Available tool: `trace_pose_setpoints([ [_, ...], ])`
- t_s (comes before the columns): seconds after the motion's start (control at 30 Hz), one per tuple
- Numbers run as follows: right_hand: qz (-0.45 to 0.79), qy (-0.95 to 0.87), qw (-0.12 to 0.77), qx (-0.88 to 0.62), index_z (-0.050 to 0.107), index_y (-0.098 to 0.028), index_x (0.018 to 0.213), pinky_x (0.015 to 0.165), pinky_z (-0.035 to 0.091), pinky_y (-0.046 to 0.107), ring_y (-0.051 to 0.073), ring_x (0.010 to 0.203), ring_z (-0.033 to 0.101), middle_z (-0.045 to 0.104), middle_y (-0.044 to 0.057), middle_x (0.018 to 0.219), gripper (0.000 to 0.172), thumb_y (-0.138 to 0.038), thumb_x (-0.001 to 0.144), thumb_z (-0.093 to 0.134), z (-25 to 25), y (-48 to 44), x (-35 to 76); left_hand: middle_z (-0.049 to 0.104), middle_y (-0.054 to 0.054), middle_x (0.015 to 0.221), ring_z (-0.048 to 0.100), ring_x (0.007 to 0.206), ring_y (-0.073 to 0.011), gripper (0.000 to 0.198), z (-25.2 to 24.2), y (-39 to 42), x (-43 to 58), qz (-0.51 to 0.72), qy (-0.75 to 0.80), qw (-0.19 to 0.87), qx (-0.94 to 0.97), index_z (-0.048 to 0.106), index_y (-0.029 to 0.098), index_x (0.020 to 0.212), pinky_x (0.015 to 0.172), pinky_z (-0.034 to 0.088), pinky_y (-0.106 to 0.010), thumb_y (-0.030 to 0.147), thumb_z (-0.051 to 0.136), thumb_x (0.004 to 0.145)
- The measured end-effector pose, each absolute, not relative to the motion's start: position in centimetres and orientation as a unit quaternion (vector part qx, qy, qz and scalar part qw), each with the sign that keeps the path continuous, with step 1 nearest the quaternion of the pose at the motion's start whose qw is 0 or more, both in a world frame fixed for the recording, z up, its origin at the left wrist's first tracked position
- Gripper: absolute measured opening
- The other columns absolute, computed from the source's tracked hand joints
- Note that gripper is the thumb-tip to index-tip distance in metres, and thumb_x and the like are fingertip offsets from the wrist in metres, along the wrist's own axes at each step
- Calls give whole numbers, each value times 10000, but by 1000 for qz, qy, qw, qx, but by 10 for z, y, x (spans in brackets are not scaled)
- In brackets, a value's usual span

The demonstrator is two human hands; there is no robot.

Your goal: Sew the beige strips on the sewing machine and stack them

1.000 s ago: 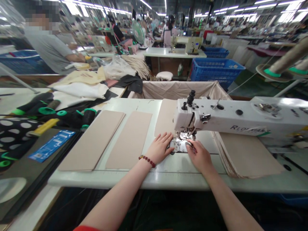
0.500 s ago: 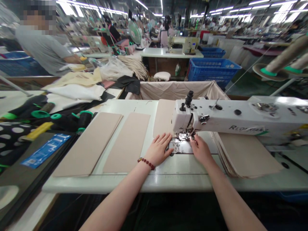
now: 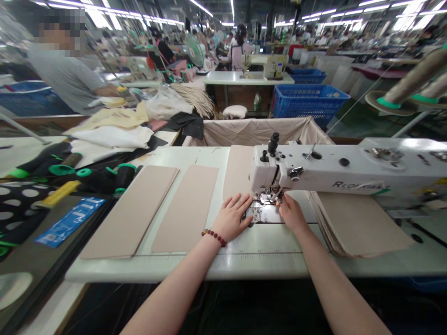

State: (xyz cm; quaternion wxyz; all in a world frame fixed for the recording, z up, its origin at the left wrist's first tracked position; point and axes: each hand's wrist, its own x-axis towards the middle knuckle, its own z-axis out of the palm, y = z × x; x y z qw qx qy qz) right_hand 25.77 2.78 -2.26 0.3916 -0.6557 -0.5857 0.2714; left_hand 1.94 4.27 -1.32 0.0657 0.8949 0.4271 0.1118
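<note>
My left hand [image 3: 233, 217] lies flat with fingers spread on the white table, just left of the metal needle plate [image 3: 261, 213]. A bead bracelet is on that wrist. My right hand [image 3: 291, 213] reaches up to the needle area under the head of the white sewing machine [image 3: 349, 171]; its fingertips are pinched together there, and what they hold is too small to make out. A tan panel [image 3: 238, 171] lies behind the left hand, running under the machine head.
Two long tan panels [image 3: 186, 207] lie on the table's left half. A stack of tan panels [image 3: 359, 225] sits under the machine arm at right. Black thread cones [image 3: 94, 177] lie at far left. A fabric-lined bin [image 3: 261, 130] stands behind. A person works at back left.
My right hand has moved up from the needle plate to the needle under the machine head. The left hand has stayed put.
</note>
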Motion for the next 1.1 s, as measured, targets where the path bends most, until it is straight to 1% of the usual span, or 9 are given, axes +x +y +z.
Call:
trace_pose_setpoints([
  [0.2,282,-572,393,-662,482,-220,721,454,290,243,138,399,417,418,-48,428,497,-610,926,253,-25,33,258,306,27,1525,217,1421,-225,600,-14,43,20,116,427,76,893,224,320,1487,1159,160,-430,496,391,938],
  [0.43,287,-558,392,-673,476,-215,686,451,274,243,136,411,429,442,-32,440,492,-597,923,275,-30,39,260,308,26,1524,224,1418,-226,581,-13,43,20,126,429,79,891,255,330,1476,1157,165,-431,485,403,936],
  [0.7,293,-559,387,-673,468,-220,698,441,266,250,140,385,405,405,-43,417,538,-646,913,218,-27,37,259,340,29,1509,248,1407,-230,556,-11,41,20,133,428,80,890,295,338,1460,1152,173,-431,474,413,934],
  [0.93,293,-559,386,-673,485,-217,712,439,285,254,147,396,425,430,-35,436,567,-664,903,193,-26,38,258,368,27,1494,276,1394,-226,543,-9,40,20,134,429,82,890,316,339,1450,1149,182,-430,465,420,932],
  [1.03,294,-562,383,-672,528,-206,741,455,318,254,151,431,461,473,-22,475,567,-644,908,209,-21,34,258,383,33,1485,283,1390,-224,538,-10,39,20,133,429,81,890,325,341,1446,1148,188,-429,471,421,932],
  [1.1,297,-566,378,-670,581,-197,801,491,358,259,158,477,497,512,-16,516,535,-618,908,269,-17,25,257,377,36,1489,274,1395,-220,545,-11,39,20,131,430,78,890,314,339,1450,1150,187,-428,475,421,933],
])
